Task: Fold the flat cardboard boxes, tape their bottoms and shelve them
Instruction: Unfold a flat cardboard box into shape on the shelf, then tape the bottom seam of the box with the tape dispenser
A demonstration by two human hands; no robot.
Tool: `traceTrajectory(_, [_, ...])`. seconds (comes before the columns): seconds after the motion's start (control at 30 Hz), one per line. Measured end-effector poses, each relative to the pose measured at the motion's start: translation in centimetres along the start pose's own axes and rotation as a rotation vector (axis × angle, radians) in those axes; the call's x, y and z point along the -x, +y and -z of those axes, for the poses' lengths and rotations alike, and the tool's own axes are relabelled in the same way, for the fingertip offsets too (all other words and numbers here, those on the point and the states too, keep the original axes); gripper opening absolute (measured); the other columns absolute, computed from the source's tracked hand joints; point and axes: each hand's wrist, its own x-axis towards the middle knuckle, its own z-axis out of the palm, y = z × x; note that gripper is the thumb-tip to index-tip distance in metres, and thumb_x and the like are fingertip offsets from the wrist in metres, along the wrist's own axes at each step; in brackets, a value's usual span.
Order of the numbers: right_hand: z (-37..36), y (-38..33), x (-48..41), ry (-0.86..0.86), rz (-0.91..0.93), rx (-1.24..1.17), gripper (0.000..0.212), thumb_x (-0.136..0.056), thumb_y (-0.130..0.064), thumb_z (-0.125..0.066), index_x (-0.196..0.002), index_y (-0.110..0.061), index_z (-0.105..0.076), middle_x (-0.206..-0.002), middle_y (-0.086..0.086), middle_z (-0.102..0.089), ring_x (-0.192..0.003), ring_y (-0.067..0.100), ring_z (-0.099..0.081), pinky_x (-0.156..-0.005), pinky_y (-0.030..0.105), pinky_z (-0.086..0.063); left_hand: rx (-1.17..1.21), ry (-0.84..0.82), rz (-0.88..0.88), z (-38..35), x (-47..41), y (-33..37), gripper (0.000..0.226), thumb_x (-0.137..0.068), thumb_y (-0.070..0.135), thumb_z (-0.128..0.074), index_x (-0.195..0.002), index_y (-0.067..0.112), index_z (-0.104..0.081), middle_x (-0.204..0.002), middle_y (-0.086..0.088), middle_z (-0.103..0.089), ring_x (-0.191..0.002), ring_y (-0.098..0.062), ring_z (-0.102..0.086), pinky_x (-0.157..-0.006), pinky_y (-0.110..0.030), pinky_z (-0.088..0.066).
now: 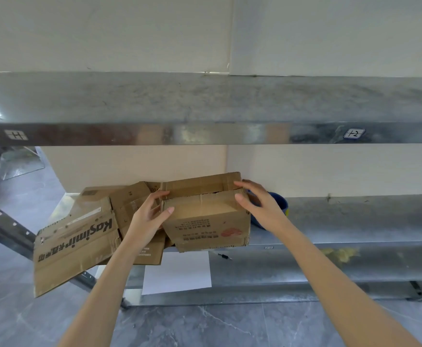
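Box: a folded box (207, 221), its print upside down, sits at the front edge of the metal rack's middle shelf (355, 221), just beside flat cardboard (74, 246).
Left hand: the left hand (149, 216) grips the box's left edge, thumb on the front face.
Right hand: the right hand (260, 206) clasps the top right corner, fingers spread.
Doing it well: probably an even, square push back, clear of the blue container (281, 204) behind.

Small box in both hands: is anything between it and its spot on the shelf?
Nothing visible does. The small box is at the shelf's front edge; other cartons crowd its left, a blue container its right.
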Motion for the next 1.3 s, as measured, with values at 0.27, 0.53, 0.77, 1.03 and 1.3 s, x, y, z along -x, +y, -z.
traceTrajectory(0.27, [3.6, 5.4, -1.0, 0.222, -0.179, 0.105, 0.042, -0.099, -0.022, -0.058, -0.139, -0.025, -0.047, -0.118, 0.002, -0.061, -0.112, 0.020, -0.059, -0.091, 0.028, -0.044, -0.039, 0.024, -0.020, -0.5, 0.2, -0.8, 0.034, -0.093, 0.032, -0.065, -0.122, 0.046, -0.054, -0.133, 0.023, -0.050, -0.131, -0.019, -0.050, -0.100, -0.038, -0.053])
traceTrajectory(0.53, [3.1, 10.4, -1.9, 0.033, -0.213, 0.536, 0.072, -0.089, -0.023, -0.070, -0.150, -0.032, -0.032, -0.135, 0.005, -0.049, -0.121, 0.027, -0.051, -0.088, 0.044, -0.052, -0.031, 0.041, -0.004, -0.4, -0.1, -1.0, 0.034, -0.093, 0.029, -0.066, -0.123, 0.042, -0.056, -0.135, 0.019, -0.053, -0.127, -0.014, -0.053, -0.091, -0.036, -0.057])
traceTrajectory(0.77, [2.6, 11.3, -3.3, -0.102, -0.256, 0.873, 0.078, -0.092, -0.040, -0.062, -0.154, -0.036, -0.015, -0.108, 0.004, -0.068, -0.085, 0.025, -0.066, -0.063, 0.032, -0.051, -0.041, 0.011, 0.002, 0.0, -0.7, -1.5, 0.045, -0.079, 0.049, -0.068, -0.122, 0.048, -0.056, -0.142, 0.009, -0.052, -0.128, -0.020, -0.055, -0.096, -0.052, -0.054])
traceTrajectory(1.03, [3.7, 12.6, -4.0, -0.202, -0.224, 0.937, 0.097, -0.087, -0.047, -0.066, -0.154, -0.044, 0.004, -0.115, 0.011, -0.068, -0.092, 0.029, -0.067, -0.078, 0.040, -0.057, -0.028, 0.004, 0.001, -0.1, -0.6, -1.5, 0.055, -0.079, 0.050, -0.076, -0.130, 0.042, -0.056, -0.138, 0.018, -0.054, -0.129, -0.016, -0.053, -0.103, -0.051, -0.049])
traceTrajectory(1.3, [5.9, 12.9, -4.2, -0.156, -0.217, 0.837, 0.097, -0.086, -0.038, -0.070, -0.154, -0.046, 0.000, -0.130, 0.010, -0.061, -0.102, 0.033, -0.064, -0.083, 0.042, -0.055, 0.016, 0.052, -0.042, -2.5, -0.3, -0.5, 0.055, -0.079, 0.033, -0.073, -0.132, 0.027, -0.057, -0.133, 0.013, -0.059, -0.124, -0.011, -0.058, -0.092, -0.021, -0.053])
